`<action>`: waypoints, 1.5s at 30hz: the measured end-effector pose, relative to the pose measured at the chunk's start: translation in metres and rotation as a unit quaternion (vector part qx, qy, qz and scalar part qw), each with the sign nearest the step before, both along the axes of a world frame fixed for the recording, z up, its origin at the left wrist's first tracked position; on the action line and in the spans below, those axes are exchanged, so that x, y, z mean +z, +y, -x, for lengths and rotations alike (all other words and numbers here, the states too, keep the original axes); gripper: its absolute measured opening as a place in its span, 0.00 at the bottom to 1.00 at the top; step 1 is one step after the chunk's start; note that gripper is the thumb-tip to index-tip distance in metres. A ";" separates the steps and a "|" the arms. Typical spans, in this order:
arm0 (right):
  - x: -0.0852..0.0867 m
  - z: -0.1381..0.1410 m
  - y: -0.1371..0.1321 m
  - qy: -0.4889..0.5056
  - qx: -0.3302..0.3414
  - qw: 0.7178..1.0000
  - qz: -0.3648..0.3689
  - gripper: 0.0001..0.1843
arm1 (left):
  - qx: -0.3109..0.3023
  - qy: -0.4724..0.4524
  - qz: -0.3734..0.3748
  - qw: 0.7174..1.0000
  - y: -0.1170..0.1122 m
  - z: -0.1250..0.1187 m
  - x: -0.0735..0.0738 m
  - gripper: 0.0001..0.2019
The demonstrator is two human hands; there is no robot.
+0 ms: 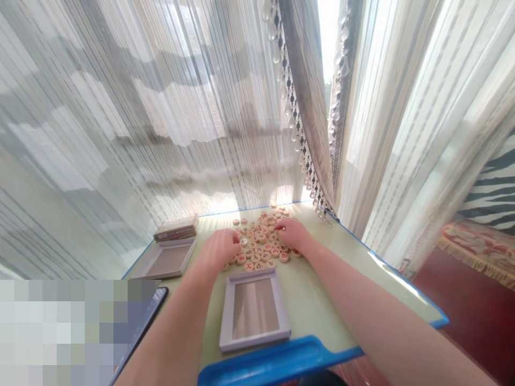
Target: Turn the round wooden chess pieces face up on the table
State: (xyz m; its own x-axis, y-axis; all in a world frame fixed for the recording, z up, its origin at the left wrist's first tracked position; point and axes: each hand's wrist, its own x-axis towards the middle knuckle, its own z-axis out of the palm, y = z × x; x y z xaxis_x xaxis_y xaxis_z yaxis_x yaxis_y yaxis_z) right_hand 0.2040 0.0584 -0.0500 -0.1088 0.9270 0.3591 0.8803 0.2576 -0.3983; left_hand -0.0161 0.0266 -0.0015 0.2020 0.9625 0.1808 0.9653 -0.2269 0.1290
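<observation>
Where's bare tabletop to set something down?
Widest patch: table between the right forearm and the table's right edge. Others: between the near open tray and that forearm; at the back, between the stacked boxes and the loose pieces. Crowded: those pieces between left hand and right hand; left side, with boxes and second tray.

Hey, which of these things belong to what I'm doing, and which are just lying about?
In the job:
- Round pieces, at your left hand and right hand
- Near open box, probably

Just lying about, seemingly:
- Stacked boxes
- Far open box
- Dark-edged flat object, partly masked
</observation>
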 end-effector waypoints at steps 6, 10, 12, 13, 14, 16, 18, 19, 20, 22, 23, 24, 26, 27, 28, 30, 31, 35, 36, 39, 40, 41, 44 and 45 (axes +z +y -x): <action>0.004 0.006 -0.006 -0.054 0.013 0.998 -0.003 0.19 | -0.017 -0.021 -0.075 0.997 0.000 -0.014 -0.010 0.11; 0.012 0.007 -0.011 -0.090 -0.024 0.995 0.022 0.14 | -0.039 -0.014 -0.077 0.996 0.003 -0.016 -0.015 0.12; 0.014 0.007 -0.012 -0.088 -0.040 0.995 0.029 0.12 | -0.045 -0.013 -0.093 0.995 0.004 -0.015 -0.016 0.13; 0.014 0.008 -0.012 -0.076 -0.043 0.996 0.033 0.12 | -0.053 -0.017 -0.106 0.993 0.005 -0.015 -0.017 0.13; 0.014 0.008 -0.011 -0.059 -0.043 0.997 0.037 0.12 | -0.064 -0.022 -0.118 0.991 0.005 -0.015 -0.017 0.14; 0.012 0.010 -0.010 -0.017 -0.037 0.999 0.035 0.16 | -0.091 -0.034 -0.130 0.987 0.006 -0.016 -0.018 0.14; 0.010 0.010 -0.009 0.015 -0.021 1.000 0.016 0.18 | -0.115 -0.036 -0.119 0.985 0.006 -0.017 -0.020 0.14; 0.009 0.010 -0.008 0.023 -0.011 1.000 0.005 0.18 | -0.124 -0.034 -0.110 0.986 0.006 -0.017 -0.022 0.14; 0.008 0.010 -0.008 0.024 0.004 1.000 -0.001 0.18 | -0.129 -0.032 -0.102 0.986 0.006 -0.018 -0.022 0.14; 0.006 0.009 -0.007 0.009 0.033 0.999 0.001 0.18 | -0.130 -0.032 -0.098 0.986 0.006 -0.018 -0.023 0.14; 0.006 0.009 -0.006 -0.001 0.045 0.999 0.007 0.17 | -0.127 -0.036 -0.100 0.986 0.006 -0.018 -0.024 0.14; 0.005 0.009 -0.005 -0.009 0.052 0.999 0.008 0.17 | -0.125 -0.042 -0.104 0.986 0.007 -0.018 -0.024 0.14; 0.006 0.012 -0.004 -0.011 0.053 0.998 -0.013 0.19 | -0.126 -0.050 -0.109 0.985 0.008 -0.017 -0.023 0.15; 0.007 0.014 -0.003 -0.009 0.055 0.998 -0.025 0.20 | -0.128 -0.051 -0.109 0.984 0.008 -0.017 -0.023 0.15; 0.008 0.017 -0.003 -0.011 0.062 0.998 -0.028 0.22 | -0.131 -0.049 -0.109 0.984 0.008 -0.017 -0.023 0.15; 0.010 0.022 -0.005 -0.033 0.087 0.996 -0.007 0.23 | -0.136 -0.038 -0.109 0.984 0.008 -0.017 -0.023 0.14; 0.010 0.024 -0.007 -0.048 0.097 0.994 0.010 0.23 | -0.137 -0.032 -0.111 0.984 0.008 -0.018 -0.023 0.14; 0.012 0.024 -0.014 -0.095 0.071 0.992 0.029 0.26 | -0.132 -0.022 -0.121 0.984 0.007 -0.018 -0.023 0.13; 0.012 0.022 -0.015 -0.102 0.059 0.993 0.028 0.27 | -0.131 -0.022 -0.121 0.984 0.007 -0.018 -0.023 0.13; 0.014 0.014 -0.015 -0.137 0.035 0.989 0.039 0.24 | -0.129 -0.025 -0.113 0.985 0.007 -0.017 -0.023 0.13; 0.015 0.012 -0.014 -0.151 0.026 0.987 0.047 0.23 | -0.127 -0.027 -0.111 0.985 0.007 -0.017 -0.023 0.13; 0.016 0.010 -0.014 -0.162 0.016 0.985 0.054 0.21 | -0.124 -0.028 -0.109 0.986 0.006 -0.017 -0.023 0.13; 0.017 0.006 -0.012 -0.177 -0.020 0.982 0.056 0.18 | -0.116 -0.037 -0.101 0.987 0.006 -0.017 -0.022 0.13; 0.017 0.005 -0.011 -0.177 -0.028 0.982 0.053 0.17 | -0.110 -0.047 -0.096 0.988 0.006 -0.017 -0.022 0.13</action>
